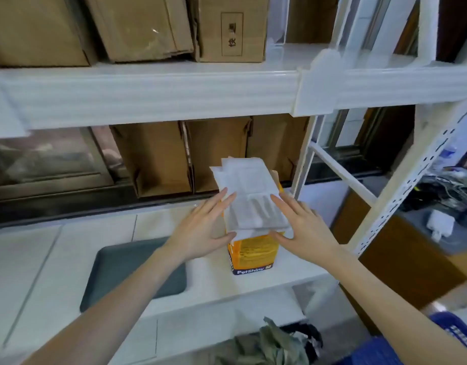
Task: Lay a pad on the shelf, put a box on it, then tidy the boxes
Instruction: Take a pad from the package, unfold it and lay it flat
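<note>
An orange box (253, 255) marked PetShiny stands upright on the white lower shelf (56, 259), with white foam sheets (249, 191) lying across its top. My left hand (201, 227) presses against its left side, fingers spread over the foam. On the right side, my right hand (303, 225) does the same. A dark grey pad (122, 270) lies flat on the shelf just left of the box. Behind stand three brown cardboard boxes (158, 156) in a row.
The upper shelf (148, 93) carries more cardboard boxes (232, 27). A white perforated upright (416, 175) slants at the right. Crumpled cloth (274, 343) lies below the shelf, and a blue basket (453, 335) sits at bottom right.
</note>
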